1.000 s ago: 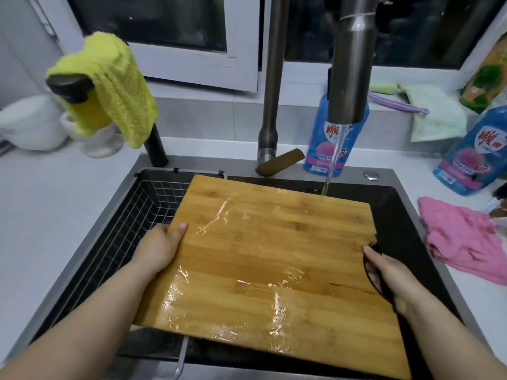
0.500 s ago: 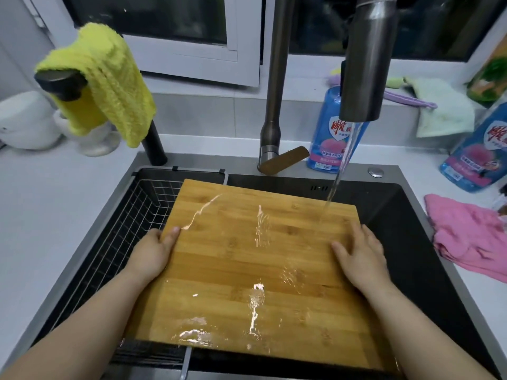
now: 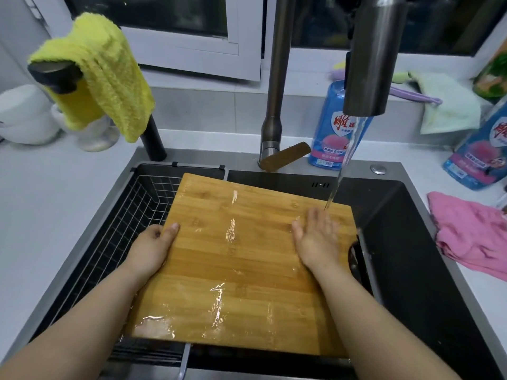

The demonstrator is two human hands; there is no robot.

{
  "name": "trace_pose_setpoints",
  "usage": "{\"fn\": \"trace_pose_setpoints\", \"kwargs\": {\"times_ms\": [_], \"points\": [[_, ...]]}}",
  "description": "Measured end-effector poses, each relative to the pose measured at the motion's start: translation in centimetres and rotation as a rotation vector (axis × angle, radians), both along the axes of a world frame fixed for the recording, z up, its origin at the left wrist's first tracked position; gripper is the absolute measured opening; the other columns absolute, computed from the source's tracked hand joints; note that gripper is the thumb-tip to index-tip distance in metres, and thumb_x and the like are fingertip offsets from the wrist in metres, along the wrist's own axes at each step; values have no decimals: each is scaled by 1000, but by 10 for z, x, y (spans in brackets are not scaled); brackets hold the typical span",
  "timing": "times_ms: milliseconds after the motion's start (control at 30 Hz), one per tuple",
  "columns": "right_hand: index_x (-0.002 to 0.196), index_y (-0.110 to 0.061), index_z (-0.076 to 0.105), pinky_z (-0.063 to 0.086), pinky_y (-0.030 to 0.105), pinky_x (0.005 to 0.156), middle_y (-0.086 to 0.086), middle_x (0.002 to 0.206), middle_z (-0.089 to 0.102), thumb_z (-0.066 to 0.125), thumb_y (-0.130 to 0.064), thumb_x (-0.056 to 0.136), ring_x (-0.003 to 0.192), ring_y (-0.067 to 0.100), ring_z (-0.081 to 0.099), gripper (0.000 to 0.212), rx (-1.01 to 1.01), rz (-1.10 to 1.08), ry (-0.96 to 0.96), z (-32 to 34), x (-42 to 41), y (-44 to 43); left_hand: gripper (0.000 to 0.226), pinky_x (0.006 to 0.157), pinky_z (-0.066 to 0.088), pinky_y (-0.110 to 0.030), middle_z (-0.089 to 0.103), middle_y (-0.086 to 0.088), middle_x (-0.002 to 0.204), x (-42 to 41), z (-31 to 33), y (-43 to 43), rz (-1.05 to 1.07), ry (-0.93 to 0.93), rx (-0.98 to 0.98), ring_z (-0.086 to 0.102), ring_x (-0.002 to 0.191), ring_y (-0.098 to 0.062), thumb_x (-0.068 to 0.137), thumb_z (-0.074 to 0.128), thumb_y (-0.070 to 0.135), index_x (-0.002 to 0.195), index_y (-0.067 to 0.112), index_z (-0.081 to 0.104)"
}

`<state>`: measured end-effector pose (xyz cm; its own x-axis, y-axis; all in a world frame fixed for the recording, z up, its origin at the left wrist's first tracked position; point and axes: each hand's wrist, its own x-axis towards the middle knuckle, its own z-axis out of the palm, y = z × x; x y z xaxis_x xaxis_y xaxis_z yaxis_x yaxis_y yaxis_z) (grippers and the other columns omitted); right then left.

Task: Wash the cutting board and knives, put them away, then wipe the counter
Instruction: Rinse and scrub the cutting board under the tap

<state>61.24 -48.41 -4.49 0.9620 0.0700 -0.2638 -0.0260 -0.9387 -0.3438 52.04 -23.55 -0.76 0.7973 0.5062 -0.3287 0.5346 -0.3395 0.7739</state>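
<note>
Early stage, seemingly: the left hand (image 3: 152,249) grips the edge of the wet rectangular bamboo cutting board (image 3: 236,270), right hand (image 3: 315,239) flat, fingers straight, on top (knives, putting away, counter-wiping all remain).

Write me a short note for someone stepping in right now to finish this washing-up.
Left hand grips the cutting board's left edge; right hand lies flat on its wet top, where the water lands.
The board lies across the sink.
A dark thing, perhaps a knife, lies by the board's right edge.
Done: board wetted.
Left: finish the board, wash knives, put all away, wipe the counter; a pink cloth lies on it at right.
</note>
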Motion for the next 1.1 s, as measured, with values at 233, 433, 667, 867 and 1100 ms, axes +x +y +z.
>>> {"fn": "trace_pose_setpoints", "kwargs": {"times_ms": [233,433,667,867,1100], "points": [[148,-20,-4,-9,33,115,0,157,-11,18,-47,98,144,15,-12,61,-66,338,-62,15,-3,2,28,69,40,-31,55,-5,81,-3,-5,-9,72,-12,-90,55,77,-22,94,42,38,84,14,52],[142,-19,-18,-16,30,110,-2,147,-29,7,-57,90,139,15,-24,69,23,312,-17,6,-54,31,30,77,38,-32,53,-8,92,2,-7,-27,131,-30,-30,50,87,-25,94,42,37,96,8,49],[147,-21,-10,-6,29,117,0,156,-16,20,-46,98,144,14,-12,62,-9,116,150,-14,-62,-46,29,72,37,-31,53,-8,87,1,0,-30,87,-63,-2,51,82,-24,94,42,35,95,6,47],[136,-24,-25,-16,26,112,-3,146,-31,-5,-68,74,136,11,-27,79,-8,336,54,5,-72,-19,29,69,39,-31,50,0,75,-1,-2,-28,76,-50,-69,50,70,-17,94,41,36,92,8,49],[147,-18,-3,-6,32,119,2,157,-8,16,-51,95,144,15,-9,65,-87,150,-1,5,-23,-53,28,54,35,-23,52,-1,74,-1,-4,-26,80,-65,-115,50,66,-13,94,42,35,73,17,47]]}}
